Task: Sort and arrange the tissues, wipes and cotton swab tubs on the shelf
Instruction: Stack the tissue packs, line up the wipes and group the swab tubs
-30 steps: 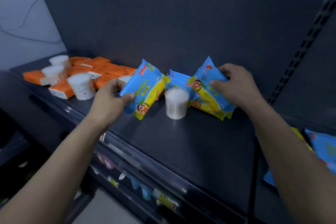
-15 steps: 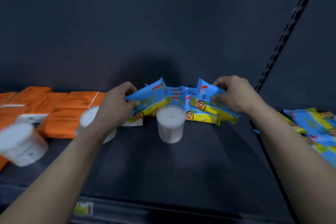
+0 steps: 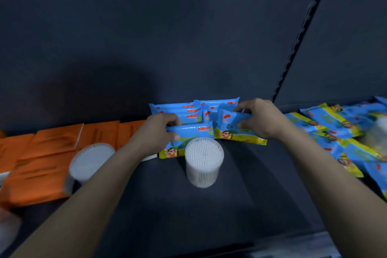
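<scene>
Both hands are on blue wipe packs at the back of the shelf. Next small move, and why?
Probably press both packs back against the blue stack and let go. The left hand grips the left wipe pack, the right hand grips the right wipe pack, both just in front of that stack. The cotton swab tub stands close in front.

The small red labels on the blue wipe packs are too blurred to read.
</scene>
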Demonstrator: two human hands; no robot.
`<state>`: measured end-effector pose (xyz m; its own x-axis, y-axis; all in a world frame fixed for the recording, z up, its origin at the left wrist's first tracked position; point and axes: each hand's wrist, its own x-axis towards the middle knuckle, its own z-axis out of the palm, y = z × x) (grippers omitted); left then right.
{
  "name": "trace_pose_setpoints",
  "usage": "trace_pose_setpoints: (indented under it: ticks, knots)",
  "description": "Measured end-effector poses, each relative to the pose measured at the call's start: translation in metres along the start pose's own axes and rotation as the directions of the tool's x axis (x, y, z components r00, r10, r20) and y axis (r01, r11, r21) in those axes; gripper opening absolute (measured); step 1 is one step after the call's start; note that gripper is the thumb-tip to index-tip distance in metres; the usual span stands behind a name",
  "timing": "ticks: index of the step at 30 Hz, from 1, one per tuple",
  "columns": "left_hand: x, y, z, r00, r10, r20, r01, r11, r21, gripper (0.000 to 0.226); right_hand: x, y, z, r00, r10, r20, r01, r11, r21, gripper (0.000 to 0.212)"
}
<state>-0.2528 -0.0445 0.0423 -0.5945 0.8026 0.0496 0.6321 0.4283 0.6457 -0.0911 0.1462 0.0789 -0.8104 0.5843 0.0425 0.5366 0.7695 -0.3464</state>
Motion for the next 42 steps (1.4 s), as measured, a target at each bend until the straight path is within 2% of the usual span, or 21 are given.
trace_pose_setpoints:
  ticks: [5,9,13,17,20,22,27,34,42]
  knots:
    - [-0.002,-0.005,0.004,0.993,-0.054,-0.104,0.061,0.996,0.066,0.016,0.011,-0.002,0.012,0.995,-0.063,0.081,0.069,0.994,-0.083,0.041]
    - [0.0,-0.009,0.007,0.985,-0.062,-0.162,0.083,0.988,0.13,0.023,0.024,-0.007,0.022,0.987,-0.129,0.095,0.148,0.96,-0.237,0.036]
    - [0.009,-0.009,0.011,0.972,-0.02,-0.233,0.079,0.966,0.247,0.032,0.033,-0.005,0.027,0.979,-0.188,0.082,0.204,0.932,-0.299,0.037]
    - [0.01,-0.009,0.014,0.981,-0.02,-0.194,0.092,0.926,0.367,0.04,0.038,-0.006,0.03,0.974,-0.213,0.083,0.228,0.925,-0.304,0.038]
    - [0.012,-0.006,0.015,0.99,-0.028,-0.139,0.096,0.852,0.514,0.047,0.037,-0.003,0.033,0.973,-0.215,0.088,0.232,0.918,-0.321,0.039]
    - [0.013,-0.003,0.016,0.988,-0.015,-0.154,0.1,0.821,0.562,0.047,0.037,-0.002,0.033,0.971,-0.224,0.082,0.239,0.917,-0.32,0.038]
    - [0.012,-0.002,0.022,0.971,0.016,-0.24,0.14,0.773,0.619,0.049,0.041,-0.001,0.036,0.959,-0.279,0.044,0.278,0.911,-0.305,0.032]
    - [0.009,0.0,0.025,0.968,0.021,-0.248,0.151,0.742,0.653,0.054,0.042,-0.001,0.038,0.951,-0.306,0.04,0.3,0.891,-0.341,0.037]
    - [-0.003,0.007,0.022,0.964,-0.008,-0.267,0.173,0.78,0.601,0.051,0.04,0.005,0.035,0.936,-0.348,0.045,0.344,0.882,-0.321,0.037]
